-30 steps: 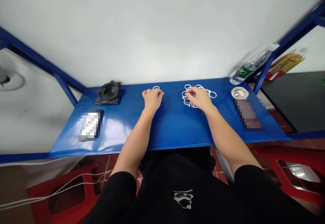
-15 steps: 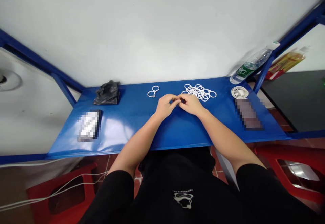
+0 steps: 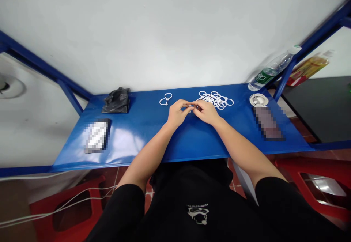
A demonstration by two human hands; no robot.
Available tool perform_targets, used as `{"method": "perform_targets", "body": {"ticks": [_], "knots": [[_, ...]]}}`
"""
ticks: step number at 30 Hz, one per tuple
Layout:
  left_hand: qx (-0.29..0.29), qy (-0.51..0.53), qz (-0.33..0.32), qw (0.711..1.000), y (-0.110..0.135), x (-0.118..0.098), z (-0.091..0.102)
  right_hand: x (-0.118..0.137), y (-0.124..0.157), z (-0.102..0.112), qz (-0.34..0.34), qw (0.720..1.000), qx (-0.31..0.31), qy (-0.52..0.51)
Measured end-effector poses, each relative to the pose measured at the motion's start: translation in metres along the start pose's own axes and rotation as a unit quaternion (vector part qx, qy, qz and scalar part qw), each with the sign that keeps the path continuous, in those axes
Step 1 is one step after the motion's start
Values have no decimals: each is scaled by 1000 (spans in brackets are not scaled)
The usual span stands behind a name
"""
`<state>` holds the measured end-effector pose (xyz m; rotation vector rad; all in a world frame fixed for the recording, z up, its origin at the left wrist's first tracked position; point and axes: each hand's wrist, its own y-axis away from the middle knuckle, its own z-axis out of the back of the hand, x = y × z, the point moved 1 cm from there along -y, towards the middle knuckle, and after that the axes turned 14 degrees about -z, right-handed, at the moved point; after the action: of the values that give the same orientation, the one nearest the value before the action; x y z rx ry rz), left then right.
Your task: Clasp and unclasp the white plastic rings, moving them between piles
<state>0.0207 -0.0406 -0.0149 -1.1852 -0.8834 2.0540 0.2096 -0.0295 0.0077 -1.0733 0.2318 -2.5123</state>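
Observation:
My left hand and my right hand meet over the middle of the blue shelf, fingertips pinched together on a small white ring held between them. Just behind my right hand lies a pile of several white rings. Two joined white rings lie on the shelf behind and to the left of my left hand.
A crumpled black bag sits at the back left and a blurred flat object lies near the left front. On the right lie a coiled white cable, a blurred dark object and a water bottle. Red stools stand below.
A second ago my hands were apart, the left at the two joined rings and the right on the pile. They have since come together at the shelf's middle, pinching one ring.

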Motion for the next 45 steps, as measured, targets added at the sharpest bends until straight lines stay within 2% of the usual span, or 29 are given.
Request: {"method": "perform_targets", "body": {"ticks": [4, 9, 14, 22, 25, 33, 39, 45], "knots": [[-17, -2, -2, 1000, -1, 2, 1, -1, 0, -1, 13, 1000, -12, -2], [-7, 13, -1, 1000, -2, -1, 2, -1, 0, 0, 15, 1000, -16, -8], [-15, 28, -37, 999, -4, -8, 2, -1, 0, 2, 27, 999, -42, -17], [46, 5, 0, 999, -2, -5, 3, -4, -1, 0, 23, 998, -50, -8], [62, -4, -3, 998, -1, -3, 3, -4, -1, 1, 12, 998, -56, -7], [107, -61, -30, 992, -2, 0, 5, -1, 1, 2, -14, 1000, -26, -6], [121, -76, -54, 988, -2, 0, 6, 5, 2, 5, -13, 1000, -17, -4], [116, -71, -60, 989, -3, 0, 5, 4, 2, 2, -3, 999, -35, -14]]}}
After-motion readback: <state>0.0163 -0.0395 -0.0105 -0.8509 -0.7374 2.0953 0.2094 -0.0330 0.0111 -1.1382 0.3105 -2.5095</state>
